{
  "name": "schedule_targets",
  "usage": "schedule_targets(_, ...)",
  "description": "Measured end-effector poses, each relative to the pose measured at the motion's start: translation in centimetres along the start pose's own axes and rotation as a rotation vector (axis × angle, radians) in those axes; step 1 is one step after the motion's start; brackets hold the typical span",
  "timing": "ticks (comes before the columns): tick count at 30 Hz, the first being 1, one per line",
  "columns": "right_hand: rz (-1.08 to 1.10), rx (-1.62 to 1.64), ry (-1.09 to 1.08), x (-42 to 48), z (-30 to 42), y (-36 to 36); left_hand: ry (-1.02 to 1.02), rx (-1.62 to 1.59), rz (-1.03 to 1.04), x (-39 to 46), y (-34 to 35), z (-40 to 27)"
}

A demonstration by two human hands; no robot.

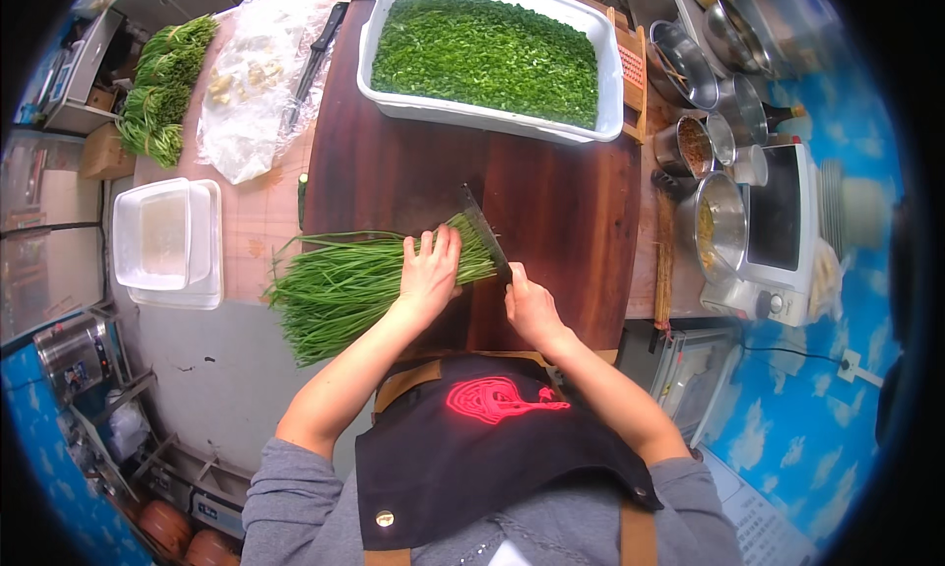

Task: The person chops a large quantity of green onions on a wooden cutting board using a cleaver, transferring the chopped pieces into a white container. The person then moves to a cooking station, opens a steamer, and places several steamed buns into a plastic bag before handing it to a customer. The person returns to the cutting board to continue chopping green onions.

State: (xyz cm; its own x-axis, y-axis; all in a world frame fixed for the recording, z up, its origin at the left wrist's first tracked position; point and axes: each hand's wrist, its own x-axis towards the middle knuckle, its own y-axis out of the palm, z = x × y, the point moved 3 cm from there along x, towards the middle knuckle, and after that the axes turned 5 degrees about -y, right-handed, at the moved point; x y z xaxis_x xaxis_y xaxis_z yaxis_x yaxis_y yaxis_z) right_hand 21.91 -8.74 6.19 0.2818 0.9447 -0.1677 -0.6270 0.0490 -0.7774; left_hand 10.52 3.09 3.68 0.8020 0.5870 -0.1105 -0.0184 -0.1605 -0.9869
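A thick bunch of long green garlic chives (pixel 339 285) lies crosswise on a dark wooden cutting board (pixel 568 197). My left hand (pixel 432 271) presses on the bunch near its right end, fingers spread over the stalks. In my right hand (pixel 531 307) is the handle of a cleaver (pixel 484 226), its blade standing on edge against the cut end of the chives. Beyond them, a white plastic tub (pixel 487 119) full of chopped greens (pixel 480 56) rests at the board's far side.
Left of the board are nested plastic containers (pixel 166 234), a knife (pixel 321 45) on a plastic bag (pixel 251 86), and tied green bundles (pixel 166 86). To the right stand a grater (pixel 633 64), steel bowls (pixel 720 226), a brush of thin sticks (pixel 664 263) and a microwave oven (pixel 779 219).
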Motion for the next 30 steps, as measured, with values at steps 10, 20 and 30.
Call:
schedule_targets(10,0.011,0.044,0.031,-2.7,1.6,-4.9,-0.022,-0.029,-0.012,0.2,-0.1,0.1)
schedule_targets(20,0.224,0.041,0.138,-1.0,1.6,-4.3,-0.005,0.019,-0.029,-0.1,0.5,0.1)
schedule_targets(30,-0.005,0.052,0.021,0.8,-1.2,-0.5,-0.017,-0.006,-0.042,-0.2,0.2,0.2)
